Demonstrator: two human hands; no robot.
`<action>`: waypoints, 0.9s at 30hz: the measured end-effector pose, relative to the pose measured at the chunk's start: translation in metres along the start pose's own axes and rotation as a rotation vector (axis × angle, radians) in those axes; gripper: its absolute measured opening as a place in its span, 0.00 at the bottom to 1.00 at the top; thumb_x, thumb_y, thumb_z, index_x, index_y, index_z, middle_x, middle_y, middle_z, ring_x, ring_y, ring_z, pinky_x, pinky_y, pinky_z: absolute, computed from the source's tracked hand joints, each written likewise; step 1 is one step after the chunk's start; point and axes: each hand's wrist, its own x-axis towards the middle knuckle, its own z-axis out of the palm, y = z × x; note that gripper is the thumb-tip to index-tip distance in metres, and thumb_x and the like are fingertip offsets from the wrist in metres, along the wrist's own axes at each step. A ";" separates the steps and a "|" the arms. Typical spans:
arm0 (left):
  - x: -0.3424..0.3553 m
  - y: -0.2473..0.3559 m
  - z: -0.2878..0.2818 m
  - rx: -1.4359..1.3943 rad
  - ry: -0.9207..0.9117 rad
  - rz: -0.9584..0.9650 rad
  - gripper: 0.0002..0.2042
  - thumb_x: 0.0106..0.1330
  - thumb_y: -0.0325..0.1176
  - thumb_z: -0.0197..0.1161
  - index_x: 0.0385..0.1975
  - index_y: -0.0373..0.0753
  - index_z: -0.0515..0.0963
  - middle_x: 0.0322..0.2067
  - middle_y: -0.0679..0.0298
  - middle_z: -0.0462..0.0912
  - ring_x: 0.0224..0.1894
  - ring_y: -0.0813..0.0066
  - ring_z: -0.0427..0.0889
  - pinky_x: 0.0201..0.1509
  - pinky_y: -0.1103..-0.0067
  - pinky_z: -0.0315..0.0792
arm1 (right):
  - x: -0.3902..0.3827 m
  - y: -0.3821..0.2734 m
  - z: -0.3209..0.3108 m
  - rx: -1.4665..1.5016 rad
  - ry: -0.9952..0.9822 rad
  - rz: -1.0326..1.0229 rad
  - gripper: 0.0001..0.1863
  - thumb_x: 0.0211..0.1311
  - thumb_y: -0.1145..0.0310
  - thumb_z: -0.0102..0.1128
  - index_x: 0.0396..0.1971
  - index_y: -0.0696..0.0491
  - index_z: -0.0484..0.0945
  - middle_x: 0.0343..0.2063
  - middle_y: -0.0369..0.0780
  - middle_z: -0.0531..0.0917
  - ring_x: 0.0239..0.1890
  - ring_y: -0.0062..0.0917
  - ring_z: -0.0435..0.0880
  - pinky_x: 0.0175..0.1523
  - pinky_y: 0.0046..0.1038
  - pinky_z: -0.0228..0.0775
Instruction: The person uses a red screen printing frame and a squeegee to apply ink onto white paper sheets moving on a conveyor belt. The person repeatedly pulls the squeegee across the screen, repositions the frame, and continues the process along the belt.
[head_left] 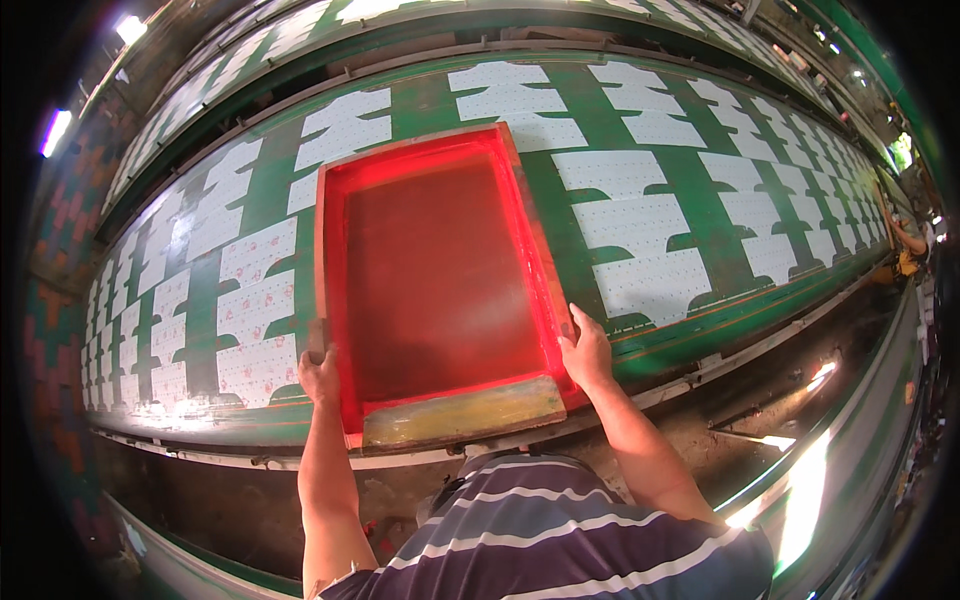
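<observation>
A large screen printing frame (pixel 430 270) with red-stained inner edges and a dark red mesh sits before me over a long green printing table (pixel 420 110). My left hand (pixel 320 374) is closed on the frame's left side near its lower corner. Opposite it, my right hand (pixel 587 348) grips the right side, thumb up along the edge. A yellowish, smeared strip (pixel 465 412) covers the near end of the frame. White cut fabric pieces (pixel 640 240) lie in rows on both sides; those at the left (pixel 257 310) carry small red prints.
Another long table with white pieces (pixel 240 60) runs behind this one. A metal rail (pixel 690 380) follows the near edge. At the far right a person (pixel 908 245) stands by the table's end. Behind me at the right is another long surface (pixel 850 470).
</observation>
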 end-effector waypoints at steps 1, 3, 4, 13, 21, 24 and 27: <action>0.001 0.001 0.000 -0.055 -0.007 0.012 0.27 0.62 0.53 0.81 0.39 0.30 0.84 0.39 0.45 0.88 0.44 0.41 0.86 0.52 0.51 0.77 | 0.002 -0.001 0.003 0.031 0.001 0.040 0.38 0.63 0.74 0.78 0.75 0.52 0.77 0.64 0.49 0.86 0.67 0.48 0.84 0.73 0.46 0.76; -0.002 0.002 -0.004 -0.119 -0.058 -0.039 0.26 0.61 0.52 0.81 0.38 0.30 0.84 0.37 0.47 0.88 0.42 0.43 0.86 0.51 0.52 0.77 | 0.004 -0.003 0.007 -0.037 0.003 0.036 0.39 0.61 0.75 0.78 0.75 0.52 0.77 0.63 0.49 0.87 0.65 0.48 0.84 0.73 0.46 0.77; -0.004 0.004 -0.005 -0.152 -0.058 -0.038 0.26 0.61 0.51 0.82 0.37 0.30 0.84 0.36 0.47 0.87 0.41 0.45 0.85 0.50 0.54 0.77 | 0.006 -0.005 0.009 -0.079 -0.007 0.055 0.40 0.61 0.75 0.78 0.75 0.51 0.76 0.63 0.48 0.87 0.65 0.48 0.85 0.73 0.46 0.77; -0.006 0.012 -0.014 -0.249 -0.073 -0.048 0.23 0.64 0.46 0.82 0.35 0.29 0.83 0.31 0.51 0.85 0.35 0.54 0.82 0.44 0.59 0.77 | 0.011 -0.017 0.007 0.017 0.155 -0.044 0.19 0.53 0.82 0.73 0.46 0.50 0.90 0.37 0.41 0.86 0.43 0.40 0.88 0.51 0.41 0.83; 0.001 0.011 -0.022 -0.346 -0.139 -0.088 0.21 0.67 0.40 0.82 0.27 0.32 0.78 0.25 0.63 0.79 0.30 0.70 0.75 0.36 0.66 0.72 | 0.013 -0.041 -0.028 0.065 0.170 -0.125 0.14 0.52 0.82 0.74 0.38 0.50 0.89 0.34 0.39 0.86 0.40 0.36 0.88 0.47 0.38 0.82; -0.004 0.028 -0.021 -0.512 -0.165 -0.196 0.22 0.66 0.38 0.83 0.23 0.36 0.74 0.22 0.68 0.77 0.27 0.76 0.72 0.33 0.70 0.69 | 0.021 -0.036 -0.040 0.109 0.162 -0.082 0.14 0.52 0.81 0.73 0.37 0.48 0.88 0.33 0.38 0.85 0.39 0.38 0.87 0.46 0.40 0.81; -0.017 0.057 -0.013 -0.480 -0.153 -0.156 0.23 0.66 0.37 0.84 0.22 0.37 0.72 0.22 0.68 0.78 0.26 0.77 0.72 0.32 0.71 0.69 | 0.033 -0.015 -0.059 0.074 0.219 -0.091 0.13 0.52 0.81 0.73 0.37 0.48 0.89 0.34 0.39 0.86 0.39 0.37 0.88 0.46 0.40 0.81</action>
